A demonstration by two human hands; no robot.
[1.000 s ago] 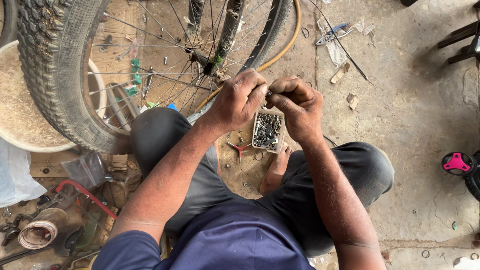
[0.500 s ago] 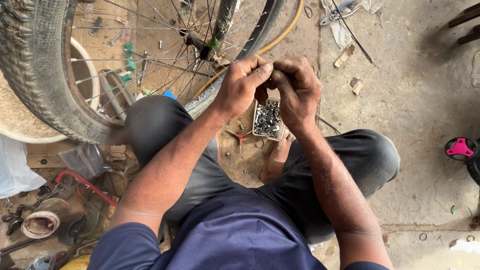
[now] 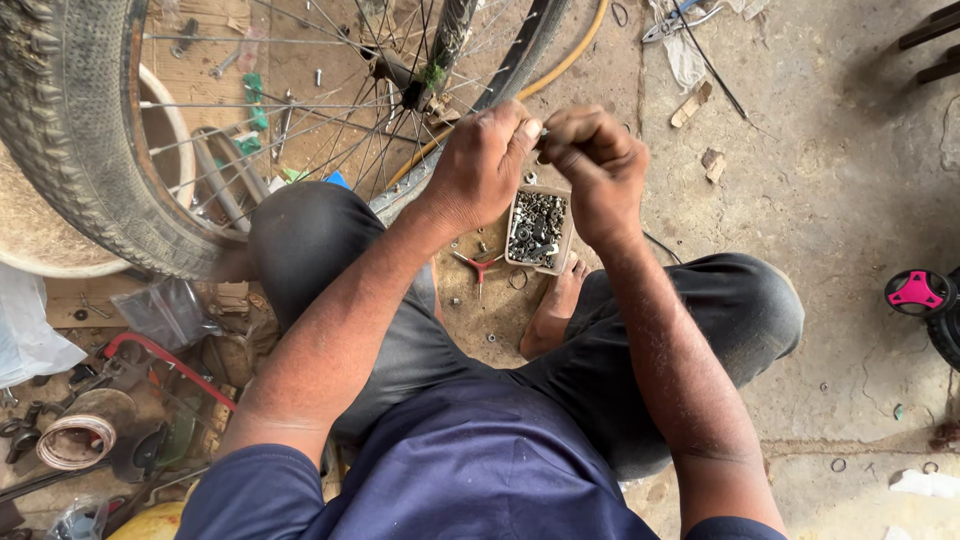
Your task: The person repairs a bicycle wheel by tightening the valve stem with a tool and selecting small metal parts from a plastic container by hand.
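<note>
small metal part [image 3: 540, 133] pinched between both hands, over tray of nuts [image 3: 537, 229]

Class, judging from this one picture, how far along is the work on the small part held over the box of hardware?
Done: none visible. In hand: left hand and right hand pinch a small part together above the box of nuts. Left: bicycle wheel stands untouched; loose washers remain on the floor.

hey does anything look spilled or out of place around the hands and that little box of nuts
Somewhat. The box sits upright and full below the left hand and right hand, but loose washers and nuts lie scattered on the floor beside it, near a small red tool. Nothing looks damaged.
</note>
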